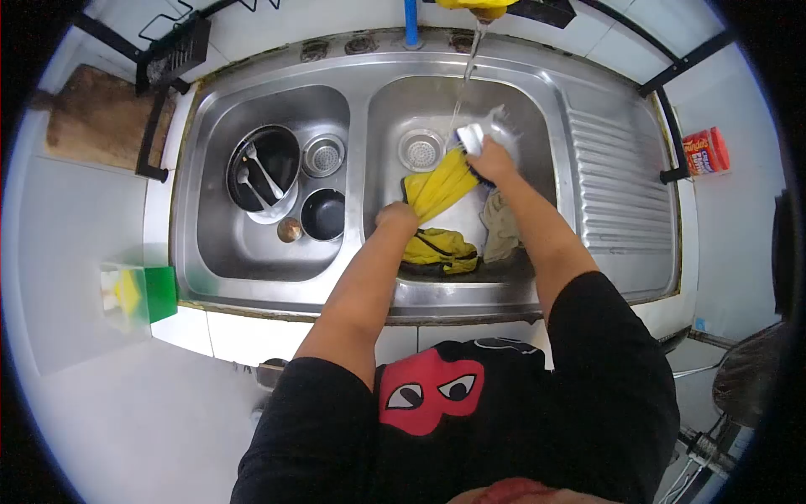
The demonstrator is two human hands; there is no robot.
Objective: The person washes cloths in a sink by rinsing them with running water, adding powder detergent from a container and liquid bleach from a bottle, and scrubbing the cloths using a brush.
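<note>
In the right basin of the steel sink [358, 168], a yellow cloth [441, 186] with dark edging is stretched between my hands. My left hand [397, 217] is closed on its lower left end. My right hand [494, 161] grips a white scrub brush [470, 138] at the cloth's upper end; its bristles are mostly hidden. Water [463, 82] runs down beside the brush. More yellow fabric [445, 249] lies bunched below, and I cannot tell whether it is a separate piece. A wet beige cloth [501, 228] sits under my right forearm.
The left basin holds a black pan [277, 144] with utensils in it, a small dark pot [323, 213] and a small round brownish item [290, 230]. A ridged drainboard [621, 176] is on the right. A wooden board [105, 122] stands far left, above a green box [159, 294].
</note>
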